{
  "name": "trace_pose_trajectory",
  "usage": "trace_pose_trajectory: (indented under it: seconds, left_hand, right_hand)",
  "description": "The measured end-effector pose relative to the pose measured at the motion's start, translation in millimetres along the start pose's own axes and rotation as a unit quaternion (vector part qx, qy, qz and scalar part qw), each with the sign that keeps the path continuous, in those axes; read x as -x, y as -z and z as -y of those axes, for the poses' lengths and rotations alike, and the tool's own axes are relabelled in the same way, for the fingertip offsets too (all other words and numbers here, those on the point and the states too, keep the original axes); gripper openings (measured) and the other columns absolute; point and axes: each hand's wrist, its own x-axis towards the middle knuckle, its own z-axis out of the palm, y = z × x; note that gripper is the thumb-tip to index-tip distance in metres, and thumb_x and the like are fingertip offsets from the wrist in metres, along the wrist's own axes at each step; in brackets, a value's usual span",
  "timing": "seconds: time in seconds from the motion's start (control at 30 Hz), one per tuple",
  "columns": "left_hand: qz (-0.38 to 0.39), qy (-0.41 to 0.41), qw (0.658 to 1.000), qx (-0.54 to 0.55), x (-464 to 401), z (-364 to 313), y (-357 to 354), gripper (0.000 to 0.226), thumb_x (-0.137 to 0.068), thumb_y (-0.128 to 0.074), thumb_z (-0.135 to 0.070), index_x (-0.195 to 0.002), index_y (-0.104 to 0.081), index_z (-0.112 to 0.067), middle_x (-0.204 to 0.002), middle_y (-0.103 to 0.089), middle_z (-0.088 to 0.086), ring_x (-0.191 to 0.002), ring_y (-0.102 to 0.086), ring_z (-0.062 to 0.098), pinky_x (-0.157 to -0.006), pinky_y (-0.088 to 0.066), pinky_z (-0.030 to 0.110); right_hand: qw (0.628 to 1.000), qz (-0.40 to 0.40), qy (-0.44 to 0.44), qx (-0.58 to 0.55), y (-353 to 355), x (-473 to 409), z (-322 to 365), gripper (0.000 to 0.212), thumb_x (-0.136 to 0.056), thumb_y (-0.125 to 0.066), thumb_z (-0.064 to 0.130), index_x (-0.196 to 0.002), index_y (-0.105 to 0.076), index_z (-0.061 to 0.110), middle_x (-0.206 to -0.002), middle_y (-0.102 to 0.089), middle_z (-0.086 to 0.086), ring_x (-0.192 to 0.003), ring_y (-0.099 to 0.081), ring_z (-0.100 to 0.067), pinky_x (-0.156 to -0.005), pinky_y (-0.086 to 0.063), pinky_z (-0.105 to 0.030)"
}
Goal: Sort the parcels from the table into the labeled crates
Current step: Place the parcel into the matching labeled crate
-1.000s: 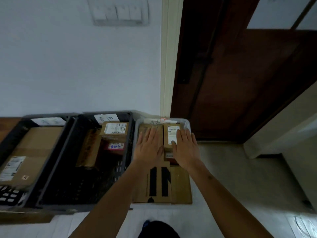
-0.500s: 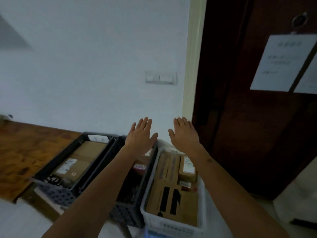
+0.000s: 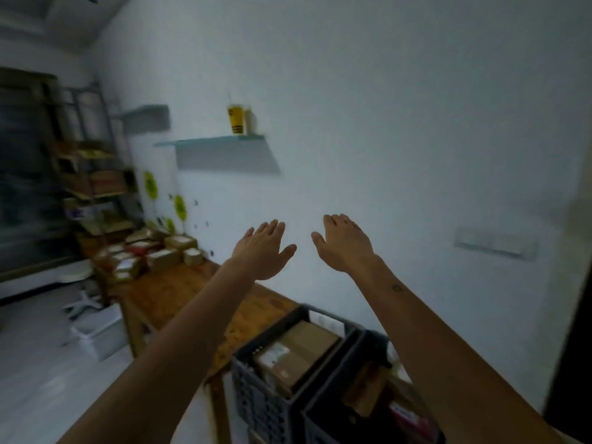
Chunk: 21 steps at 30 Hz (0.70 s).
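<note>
Both my hands are raised in front of the white wall, palms down and fingers straight, holding nothing: my left hand (image 3: 264, 248) and my right hand (image 3: 344, 243) a little apart. Several brown cardboard parcels (image 3: 157, 253) with white labels lie heaped at the far end of the wooden table (image 3: 179, 293). Below my arms stand two dark plastic crates: the left crate (image 3: 256, 389) holds a large brown parcel (image 3: 294, 354), and the second crate (image 3: 323, 421) beside it holds more parcels, partly hidden by my right arm.
A glass shelf (image 3: 211, 141) on the wall carries a yellow cup (image 3: 236, 119). A metal rack (image 3: 86, 174) with boxes stands in the far left corner. A white bin (image 3: 102, 331) sits on the floor beside the table. A switch plate (image 3: 495, 243) is on the wall at right.
My hands lifted off the parcels in the white crate and rose empty. The view swung up and left, away from the door, toward the table and the pile of parcels.
</note>
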Motion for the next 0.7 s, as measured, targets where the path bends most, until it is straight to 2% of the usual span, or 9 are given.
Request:
trace_pose_trajectory:
  seconds: [0.2,0.27,0.33,0.47,0.6,0.7]
  left_hand:
    - [0.016,0.106,0.992,-0.074,50.1,192.6,52.9,0.074,-0.099,-0.018,-0.06,-0.16,-0.016,-0.016,-0.168,-0.007,0.006,-0.154,-0.01,0.025,-0.125,-0.014,0.048]
    - [0.005,0.153,0.986,-0.064,62.9,251.2,64.1,0.074,-0.099,-0.02,-0.062,-0.159,-0.019,-0.018,-0.167,-0.011,0.004,-0.153,-0.015,0.025,-0.124,-0.017,0.048]
    - [0.0,0.173,0.981,-0.083,74.1,306.3,74.1,0.082,-0.092,-0.01,-0.068,-0.157,-0.024,-0.02,-0.167,-0.015,0.005,-0.153,-0.017,0.025,-0.123,-0.019,0.049]
    - [-0.013,0.239,0.968,-0.069,83.7,401.9,74.9,0.067,-0.102,-0.029,-0.056,-0.159,-0.02,-0.019,-0.167,-0.016,0.005,-0.152,-0.018,0.025,-0.123,-0.016,0.046]
    - [-0.009,0.247,0.966,-0.072,62.6,486.5,61.1,0.065,-0.102,-0.031,-0.056,-0.158,-0.021,-0.023,-0.166,-0.02,0.005,-0.151,-0.021,0.025,-0.122,-0.02,0.048]
    - [0.008,0.274,0.959,-0.071,45.5,544.2,51.9,0.068,-0.104,-0.034,-0.054,-0.159,-0.015,-0.02,-0.167,-0.015,0.005,-0.153,-0.015,0.023,-0.124,-0.014,0.044]
  right_hand:
    - [0.994,0.019,0.099,-0.033,-35.8,-79.3,181.7,0.058,-0.108,-0.032,0.042,-0.15,-0.034,0.003,-0.156,-0.039,-0.015,-0.147,-0.03,-0.03,-0.12,-0.027,-0.044]
    - [0.99,0.019,0.131,-0.044,-44.6,-104.9,235.0,0.057,-0.108,-0.032,0.042,-0.149,-0.036,0.003,-0.153,-0.042,-0.016,-0.143,-0.035,-0.03,-0.117,-0.03,-0.043]
    - [0.986,0.021,0.16,-0.052,-56.3,-132.5,287.1,0.056,-0.108,-0.032,0.042,-0.148,-0.038,0.004,-0.151,-0.044,-0.016,-0.141,-0.038,-0.029,-0.115,-0.032,-0.042]
    - [0.977,0.037,0.194,-0.083,-100.9,-189.7,376.5,0.054,-0.106,-0.034,0.043,-0.144,-0.042,0.006,-0.146,-0.047,-0.017,-0.135,-0.043,-0.031,-0.11,-0.037,-0.044]
    - [0.97,0.054,0.206,-0.12,-157.2,-259.4,443.2,0.048,-0.104,-0.038,0.042,-0.137,-0.049,0.009,-0.14,-0.051,-0.016,-0.127,-0.049,-0.032,-0.103,-0.044,-0.044]
    - [0.965,0.071,0.204,-0.149,-193.0,-316.7,486.4,0.046,-0.104,-0.041,0.042,-0.133,-0.053,0.009,-0.136,-0.055,-0.014,-0.123,-0.052,-0.031,-0.097,-0.045,-0.042]
